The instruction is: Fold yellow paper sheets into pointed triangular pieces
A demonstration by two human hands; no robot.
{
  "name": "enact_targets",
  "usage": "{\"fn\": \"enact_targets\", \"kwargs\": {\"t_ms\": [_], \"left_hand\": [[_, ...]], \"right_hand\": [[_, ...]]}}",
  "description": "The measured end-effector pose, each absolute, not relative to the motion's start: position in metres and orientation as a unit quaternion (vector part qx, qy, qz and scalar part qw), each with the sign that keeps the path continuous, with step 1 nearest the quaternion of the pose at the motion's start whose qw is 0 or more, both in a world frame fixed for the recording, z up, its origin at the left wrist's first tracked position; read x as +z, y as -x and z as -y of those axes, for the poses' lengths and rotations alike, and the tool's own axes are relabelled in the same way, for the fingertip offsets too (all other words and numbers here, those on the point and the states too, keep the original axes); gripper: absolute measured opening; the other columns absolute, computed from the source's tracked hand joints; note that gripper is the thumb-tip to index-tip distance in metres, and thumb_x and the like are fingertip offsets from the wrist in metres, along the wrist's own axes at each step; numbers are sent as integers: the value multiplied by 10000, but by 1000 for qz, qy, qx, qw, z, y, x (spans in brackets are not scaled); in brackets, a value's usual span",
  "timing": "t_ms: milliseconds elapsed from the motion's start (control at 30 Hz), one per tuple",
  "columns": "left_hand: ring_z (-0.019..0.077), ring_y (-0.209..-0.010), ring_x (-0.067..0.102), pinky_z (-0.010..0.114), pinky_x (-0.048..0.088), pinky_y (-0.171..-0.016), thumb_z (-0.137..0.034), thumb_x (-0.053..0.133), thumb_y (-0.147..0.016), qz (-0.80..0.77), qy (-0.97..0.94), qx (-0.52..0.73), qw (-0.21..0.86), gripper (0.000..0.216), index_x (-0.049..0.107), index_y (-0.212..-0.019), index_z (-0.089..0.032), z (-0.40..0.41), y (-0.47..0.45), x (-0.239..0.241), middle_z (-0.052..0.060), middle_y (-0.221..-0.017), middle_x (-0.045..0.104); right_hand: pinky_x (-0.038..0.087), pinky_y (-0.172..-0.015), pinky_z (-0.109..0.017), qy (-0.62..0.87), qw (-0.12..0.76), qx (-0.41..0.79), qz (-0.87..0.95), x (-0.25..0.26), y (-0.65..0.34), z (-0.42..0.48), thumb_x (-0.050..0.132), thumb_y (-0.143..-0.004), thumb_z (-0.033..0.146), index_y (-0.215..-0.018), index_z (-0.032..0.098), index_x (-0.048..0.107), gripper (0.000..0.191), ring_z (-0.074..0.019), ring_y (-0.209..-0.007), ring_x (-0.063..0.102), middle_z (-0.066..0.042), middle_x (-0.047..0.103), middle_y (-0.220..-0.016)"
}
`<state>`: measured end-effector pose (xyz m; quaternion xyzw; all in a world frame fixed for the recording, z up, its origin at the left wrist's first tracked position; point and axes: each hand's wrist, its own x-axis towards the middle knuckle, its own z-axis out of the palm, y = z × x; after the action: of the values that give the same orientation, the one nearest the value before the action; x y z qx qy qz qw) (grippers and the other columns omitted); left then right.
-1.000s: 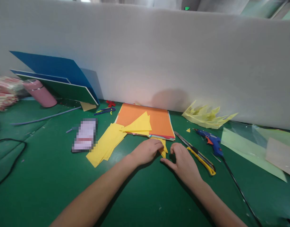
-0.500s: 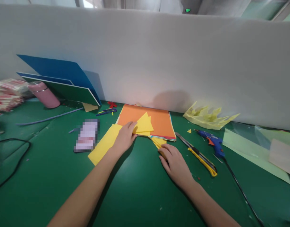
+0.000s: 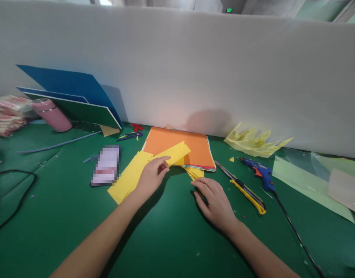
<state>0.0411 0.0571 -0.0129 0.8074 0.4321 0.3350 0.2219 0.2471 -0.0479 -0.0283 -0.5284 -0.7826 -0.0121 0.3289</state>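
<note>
My left hand (image 3: 154, 175) lies over the left end of a yellow paper strip (image 3: 177, 150), thumb and forefinger apart with nothing pinched between them. That strip slants across a stack of coloured paper with an orange top sheet (image 3: 195, 148). Beneath and left of the same hand are more yellow paper pieces (image 3: 127, 175). My right hand (image 3: 213, 197) rests on the green table, fingers loosely bent and thumb apart. Its fingertips are at the near end of some folded yellow paper pieces (image 3: 196, 172), partly covering them.
Right of my right hand lie a yellow utility knife (image 3: 247, 195), blade out, and a blue glue gun (image 3: 261, 173) with a cable. Behind is a pale yellow spiky paper piece (image 3: 255, 143). Leftward are a phone (image 3: 106, 166), a pink bottle (image 3: 54, 116) and leaning blue boards (image 3: 70, 85).
My left hand has loosened from the yellow paper and drawn slightly left and nearer. The yellow piece on the orange sheet now lies flatter and more slanted. My right hand has barely moved.
</note>
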Motion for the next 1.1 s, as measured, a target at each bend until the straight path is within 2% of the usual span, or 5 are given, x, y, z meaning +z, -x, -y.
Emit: {"fn": "enact_targets", "kwargs": {"t_ms": [100, 233, 433, 733, 1100], "left_hand": [[153, -747, 581, 297, 496, -721, -135, 468, -837, -432, -777, 340, 307, 324, 554, -1148, -167, -29, -41, -14, 17, -821, 592], [161, -770, 532, 293, 463, -723, -196, 442, -838, -414, -748, 336, 396, 165, 600, -792, -179, 3, -42, -16, 23, -801, 529], [145, -653, 464, 255, 406, -603, -266, 554, -740, -441, -672, 345, 484, 174, 467, -610, -188, 25, -40, -23, -16, -682, 461], [129, -595, 424, 229, 327, -541, -377, 707, -657, -439, -690, 318, 480, 381, 414, -514, -179, 18, -32, -25, -29, -626, 457], [122, -628, 471, 219, 361, -560, -293, 807, -593, -399, -712, 288, 501, 360, 483, -506, -163, 20, -30, -15, -21, -674, 518]], "right_hand": [[486, -900, -438, 536, 366, 82, 756, -24, -240, 46, 438, -907, 260, -1238, 180, 518, 350, -254, -1056, 583, -133, 628, -1149], [534, -841, -396, 523, 435, 266, 683, -23, -220, 45, 522, -875, 345, -1386, 203, 384, 548, -230, -987, 628, -136, 583, -1251], [488, -937, -403, 461, 469, 425, 622, -34, -188, 57, 615, -822, 421, -1405, 225, 357, 667, -262, -1154, 561, -129, 559, -1291], [442, -971, -454, 422, 524, 475, 567, -39, -191, 54, 651, -755, 568, -1446, 242, 133, 923, -255, -1117, 581, -155, 560, -1254], [542, -714, -320, 454, 528, 478, 536, -36, -190, 56, 484, -879, 432, -1404, 237, 208, 624, -175, -722, 629, -20, 622, -827]]}}
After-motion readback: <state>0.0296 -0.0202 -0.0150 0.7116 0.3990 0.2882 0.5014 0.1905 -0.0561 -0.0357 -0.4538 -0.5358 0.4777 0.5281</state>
